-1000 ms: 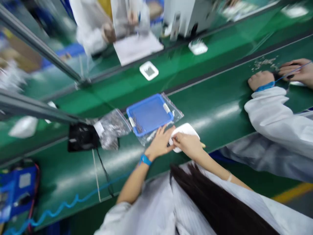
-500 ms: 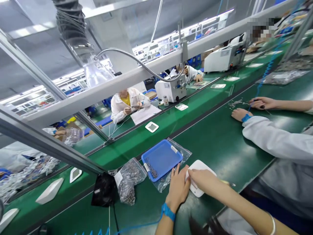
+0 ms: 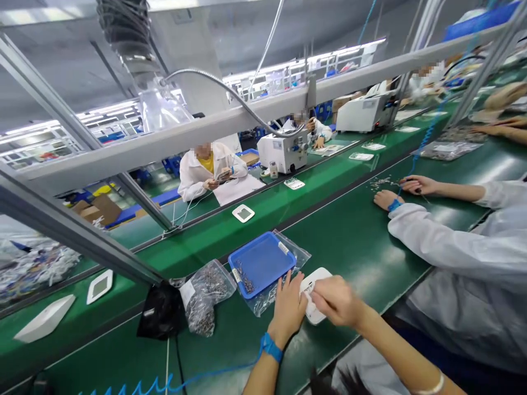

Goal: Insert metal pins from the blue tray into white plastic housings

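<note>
A white plastic housing panel (image 3: 321, 273) lies on the green bench in front of me. My left hand (image 3: 290, 302), a blue strap around its wrist, rests beside the panel's left edge with fingers stretched toward the blue tray. Its thumb side touches the panel. Over the panel, my right hand (image 3: 338, 299) is closed, fingertips pointing down at its surface; anything pinched there is hidden or too small to make out. The shallow blue tray (image 3: 263, 263) holds a small pile of metal parts (image 3: 246, 282) along its left side.
Left of the tray lie clear bags of small metal parts (image 3: 201, 321) and a black bag (image 3: 162, 312). Behind runs a green conveyor with white panels (image 3: 242, 213). A co-worker's sleeve (image 3: 428, 230) is on the right. A slanted metal post (image 3: 82, 236) stands at left.
My right hand has drawn back from the panel's left edge and sits higher over its middle, showing more of the panel. My left hand stays beside it. The whole view has shifted slightly.
</note>
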A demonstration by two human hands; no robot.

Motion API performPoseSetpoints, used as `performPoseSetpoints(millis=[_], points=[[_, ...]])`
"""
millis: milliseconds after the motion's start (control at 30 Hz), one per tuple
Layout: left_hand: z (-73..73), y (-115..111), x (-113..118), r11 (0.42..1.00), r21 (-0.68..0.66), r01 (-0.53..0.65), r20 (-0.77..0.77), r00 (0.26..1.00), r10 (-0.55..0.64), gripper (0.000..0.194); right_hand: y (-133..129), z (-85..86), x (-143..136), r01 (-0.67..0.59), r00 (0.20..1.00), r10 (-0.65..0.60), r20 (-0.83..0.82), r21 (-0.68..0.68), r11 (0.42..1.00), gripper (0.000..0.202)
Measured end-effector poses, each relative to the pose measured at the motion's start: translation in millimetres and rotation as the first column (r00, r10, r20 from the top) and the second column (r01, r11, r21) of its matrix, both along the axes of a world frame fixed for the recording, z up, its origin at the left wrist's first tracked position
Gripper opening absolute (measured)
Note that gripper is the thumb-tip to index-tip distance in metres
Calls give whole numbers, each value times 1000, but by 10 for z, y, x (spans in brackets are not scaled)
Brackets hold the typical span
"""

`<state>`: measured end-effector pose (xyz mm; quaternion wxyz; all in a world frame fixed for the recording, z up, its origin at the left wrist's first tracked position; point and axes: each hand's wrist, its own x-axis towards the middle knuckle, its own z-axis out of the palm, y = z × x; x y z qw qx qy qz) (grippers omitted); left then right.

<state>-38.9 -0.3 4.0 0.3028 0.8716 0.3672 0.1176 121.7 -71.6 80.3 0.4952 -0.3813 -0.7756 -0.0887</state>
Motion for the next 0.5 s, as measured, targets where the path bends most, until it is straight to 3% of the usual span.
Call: performPoseSetpoints(millis=[67, 133, 300, 500], points=[[-39, 13, -2, 1000, 2, 7, -12, 1000, -7, 58, 235, -81, -69, -1, 988, 0, 153, 11, 1000, 35], [-87, 24, 3, 1000, -4, 3, -8, 1000, -3, 59, 375, -108, -88, 21, 990, -21, 137, 0, 1000, 36], [-136, 31, 35, 997, -68, -36, 33, 999, 39, 66, 440, -92, -137, 56, 984, -63, -166, -43, 997, 38], [-69, 28, 47, 979, -204, -6, 78, 997, 23, 79, 497, -400, -197, -103, 889, -9, -457, -219, 970, 45]])
